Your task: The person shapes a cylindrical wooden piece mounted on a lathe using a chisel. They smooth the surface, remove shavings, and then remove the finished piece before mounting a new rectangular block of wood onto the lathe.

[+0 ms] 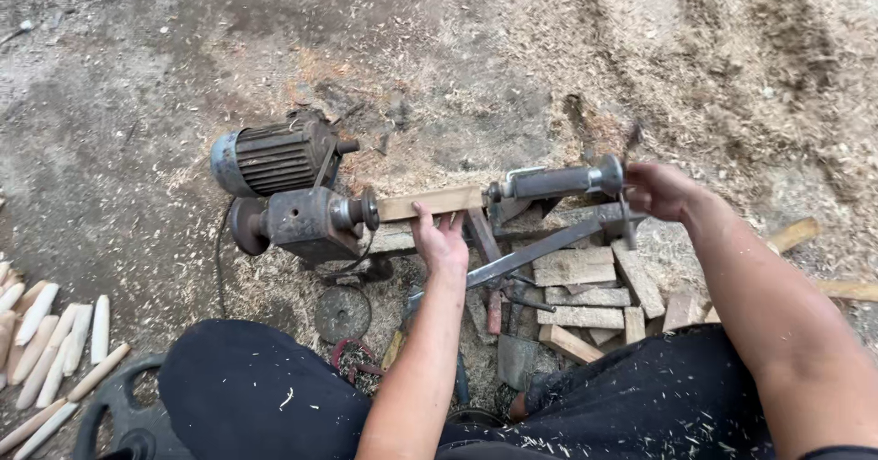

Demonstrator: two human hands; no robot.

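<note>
Item: small ground-level wood lathe, viewed from above by a seated person. Workpiece: a squared wooden blank (pixel 430 202), pale, lying with its long axis left to right, one end against the headstock spindle (pixel 359 211), the other meeting the point of the tailstock (pixel 558 183). Left hand (pixel 442 239): set just below the blank at its middle, fingers curled up against its near edge; it steadies the wood by touch rather than closing fully around it. Right hand (pixel 660 190): closed on the knob at the outer end of the tailstock, well to the right of the blank and in line with its axis. Relation of note: the blank lies directly between the two centres, the left hand being the nearer to it, the right hand sitting on the same axis at the far end. Drive: a ribbed electric motor (pixel 273 156) behind the headstock, grey and rust-stained. Tool rest: a long flat metal bar (pixel 540 249) running diagonally under the blank toward the right. Stock: rough-cut wooden blocks (pixel 583 292) heaped below the tailstock. Finished pieces: pale rounded sticks (pixel 55 343) laid together at far left. Ground: packed earth covered in sawdust (pixel 732 67) and shavings. Dark trousers (pixel 247 387) flecked with chips fill the lower frame.
</note>
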